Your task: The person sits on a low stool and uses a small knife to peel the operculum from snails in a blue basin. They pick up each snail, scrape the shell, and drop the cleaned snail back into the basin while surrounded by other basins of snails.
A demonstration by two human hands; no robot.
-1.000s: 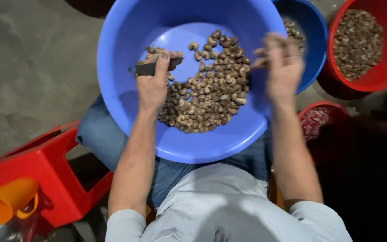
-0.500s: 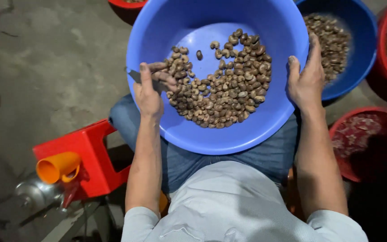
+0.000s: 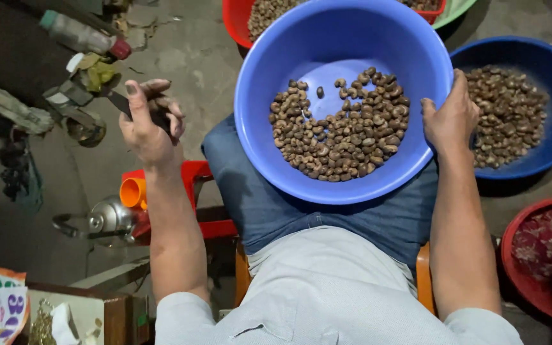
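In the head view, the left hand (image 3: 150, 121) was raised out to the left of the lap, away from the basin, its grip clenched around a small dark knife (image 3: 117, 100) whose blade stuck out past the thumb; whether a nut was tucked in the curled fingers could not be told. The right hand (image 3: 450, 119) grasped the right rim of the big blue basin (image 3: 269, 137), thumb inside the wall and fingers outside, so that the basin rested tilted on the lap. A heap of brown nuts (image 3: 346, 131), too many to count, lay across its bottom. Two more bowls of nuts stood on the floor: a dark blue one (image 3: 547, 156) just right of the held basin, and a red one (image 3: 234, 22) at the top edge. A third, a red bowl (image 3: 512, 255) with a patterned inside, sat by the right elbow. One red stool (image 3: 196, 182) stood under the left forearm, with one orange cup (image 3: 133, 192) and one metal kettle (image 3: 107, 220) beside it.
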